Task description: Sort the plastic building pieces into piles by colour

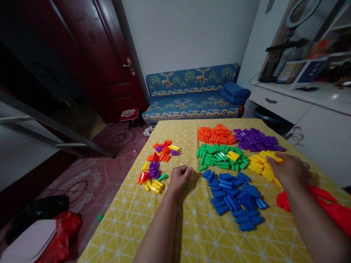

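In the head view a table carries a yellow tablecloth [192, 226] with a white line pattern of triangles; the cloth looks smooth and a little glossy. No box or bowl is on it; the small plastic pieces lie directly on the cloth, in heaps by colour. The pieces are short, rounded at the ends, and shiny like hard plastic.

The left hand [179, 179] rests on the cloth near the middle, with the fingers curled together; a small green piece [186, 183] shows just under the fingers, but I cannot tell if the hand really grips it. Just to its left lies a mixed heap [157, 166] of orange, yellow, purple, red and green pieces.

The right hand [290, 170] lies over the yellow heap [260, 162], palm down, touching the pieces; whether the fingers are closed on one is hidden. Near it is the green heap [222, 156]; behind are the orange heap [216, 134] and the purple heap [257, 139]; the blue heap [236, 197] lies between the two arms. Something red [326, 204] lies under the right forearm.

Behind the table stand a blue sofa [192, 91] with a deer pattern, a dark red door [109, 54], and a white cabinet [301, 106].
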Available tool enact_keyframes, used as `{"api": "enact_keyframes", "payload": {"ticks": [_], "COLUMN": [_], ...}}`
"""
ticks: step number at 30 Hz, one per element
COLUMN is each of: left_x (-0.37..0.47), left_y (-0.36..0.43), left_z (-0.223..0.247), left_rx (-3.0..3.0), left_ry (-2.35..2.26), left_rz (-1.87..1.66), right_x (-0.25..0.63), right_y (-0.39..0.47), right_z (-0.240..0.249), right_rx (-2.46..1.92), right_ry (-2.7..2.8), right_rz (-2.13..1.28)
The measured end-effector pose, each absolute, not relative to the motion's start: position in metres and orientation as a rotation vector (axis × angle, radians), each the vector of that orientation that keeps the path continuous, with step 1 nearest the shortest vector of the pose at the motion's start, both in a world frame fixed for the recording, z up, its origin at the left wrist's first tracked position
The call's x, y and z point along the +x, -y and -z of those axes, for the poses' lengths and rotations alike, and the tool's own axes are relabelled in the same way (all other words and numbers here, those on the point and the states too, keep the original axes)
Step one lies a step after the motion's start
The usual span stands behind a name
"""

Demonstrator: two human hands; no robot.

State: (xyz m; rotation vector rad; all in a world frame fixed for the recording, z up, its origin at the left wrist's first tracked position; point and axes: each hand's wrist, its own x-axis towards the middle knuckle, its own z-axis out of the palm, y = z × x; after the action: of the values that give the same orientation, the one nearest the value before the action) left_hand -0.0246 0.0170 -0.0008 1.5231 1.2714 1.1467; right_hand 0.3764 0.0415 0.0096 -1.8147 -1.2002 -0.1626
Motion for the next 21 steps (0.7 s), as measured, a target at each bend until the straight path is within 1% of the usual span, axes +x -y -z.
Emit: {"api": "enact_keyframes", "payload": {"ticks": [3,7,12,16,21], "left_x": [-0.025,-0.026,-0.025,-0.025,-0.026], "left_y": [-0.018,-0.017,-0.016,-0.017,-0.019], "left_z": [0.002,0.001,-0.002,-0.003,0.003], "left_rx": [1.518,1.515,1.493,1.52,1.511], "left_ry": [-1.265,-1.271,-1.28,-1.285,-1.284], "left_rz": [-1.14,-1.127,-1.134,-1.137,-1.137], "right_x": [0.349,0.304,0.273,0.278,0.324], "right_y": [-0.041,-0.044,-0.048,-0.047,-0.047], "right_z": [-0.019,-0.024,-0.015,-0.016,-0.029], "right_rx": [-1.904,-1.784,-1.715,-1.676,-1.723], "right_ry": [1.389,1.752,1.877,1.829,1.648], "right_rz": [0.333,0.328,0.327,0.359,0.426]}}
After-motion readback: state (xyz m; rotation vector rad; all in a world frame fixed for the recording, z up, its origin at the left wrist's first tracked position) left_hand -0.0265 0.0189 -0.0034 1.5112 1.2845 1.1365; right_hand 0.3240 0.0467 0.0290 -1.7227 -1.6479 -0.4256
